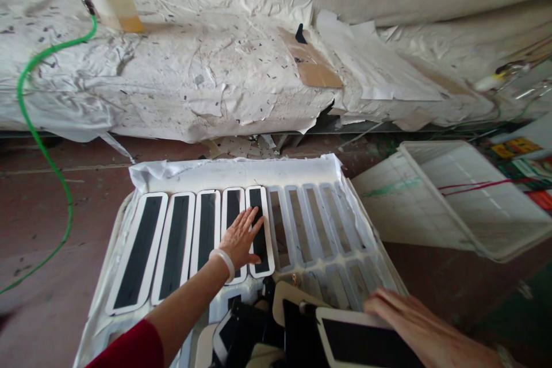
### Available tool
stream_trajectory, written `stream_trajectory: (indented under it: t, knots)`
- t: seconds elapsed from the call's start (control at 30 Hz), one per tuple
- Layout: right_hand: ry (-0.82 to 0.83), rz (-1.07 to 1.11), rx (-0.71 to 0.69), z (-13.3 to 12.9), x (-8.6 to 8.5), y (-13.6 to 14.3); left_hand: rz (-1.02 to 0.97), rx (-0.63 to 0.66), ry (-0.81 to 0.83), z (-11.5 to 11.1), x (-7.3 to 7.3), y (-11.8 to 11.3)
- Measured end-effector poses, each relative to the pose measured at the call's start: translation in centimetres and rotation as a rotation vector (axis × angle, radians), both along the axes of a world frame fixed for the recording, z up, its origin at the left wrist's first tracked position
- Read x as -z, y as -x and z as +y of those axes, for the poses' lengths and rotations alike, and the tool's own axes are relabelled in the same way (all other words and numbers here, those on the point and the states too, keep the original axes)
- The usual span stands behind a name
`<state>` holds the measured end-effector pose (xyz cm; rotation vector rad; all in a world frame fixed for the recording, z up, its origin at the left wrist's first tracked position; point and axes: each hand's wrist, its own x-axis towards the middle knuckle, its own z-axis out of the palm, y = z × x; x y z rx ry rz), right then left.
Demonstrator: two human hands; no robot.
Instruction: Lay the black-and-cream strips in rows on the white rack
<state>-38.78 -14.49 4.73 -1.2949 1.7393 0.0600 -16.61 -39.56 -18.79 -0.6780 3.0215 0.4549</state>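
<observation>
Along the far row of the white tray [235,175], five panels [138,253] with white borders and black middles lie side by side in the left-hand part, and four see-through slots [319,221] carry the row on to the right. More slots make up a nearer row, but a heap [254,322] of black and cream pieces covers part of it, so I can't count those slots or the pieces. The left hand [241,238] rests on the fifth panel, fingers spread and palm down, gripping nothing. The right hand [414,319] is on a loose panel [362,336] beside the heap, its fingers bent over the far edge; from where I stand I can't tell whether they grip it. One bottle [116,8] with a yellow top stands on the bench at the far left, some yellowish liquid at its bottom. One big white bin [379,201] sits tilted at the right, thin red cords [478,185] across its mouth. The bench [207,69] is draped in wrinkled white cloth, dotted with dark scraps, with one brown piece of cardboard [321,75] on it. A single green hose [54,161] hangs down over the reddish-brown floor [34,241]
</observation>
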Motion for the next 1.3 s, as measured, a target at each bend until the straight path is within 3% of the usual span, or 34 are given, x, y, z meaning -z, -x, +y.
stream_trajectory:
  t: [0.1,0.17,0.3,0.4,0.53,0.7,0.83,1.0,1.17,1.3]
  knots:
    - [0.320,0.357,-0.446,-3.2,1.4,2.3,0.021,0.020,-0.031,-0.2,0.1,0.0]
    - [0.405,0.545,-0.675,-6.2,2.6,2.8,0.039,0.056,-0.056,-0.5,0.0,-0.1]
    - [0.477,0.678,-0.926,-12.2,4.9,2.1,0.061,0.110,-0.091,-1.2,-0.6,-0.2]
    - [0.493,0.651,-0.983,-14.9,6.6,1.4,0.065,0.111,-0.103,-1.4,-1.1,0.0]
    - [0.543,0.592,-1.040,-16.8,8.0,1.1,0.074,0.086,-0.116,-1.2,-1.6,0.6]
    - [0.558,0.521,-1.094,-17.6,6.4,1.0,0.076,0.080,-0.163,-1.2,-1.8,0.8]
    - [0.596,0.508,-1.222,-17.6,4.9,1.0,0.067,0.074,-0.201,-1.2,-1.7,0.6]
    - [0.691,0.511,-1.288,-18.0,5.0,0.6,0.075,0.072,-0.227,-1.2,-1.6,0.5]
    - [0.665,0.515,-1.304,-18.9,6.3,0.8,0.061,0.076,-0.244,-1.4,-2.2,0.7]
    - [0.620,0.457,-1.309,-20.1,8.9,1.3,0.053,0.070,-0.245,-1.4,-2.6,0.9]
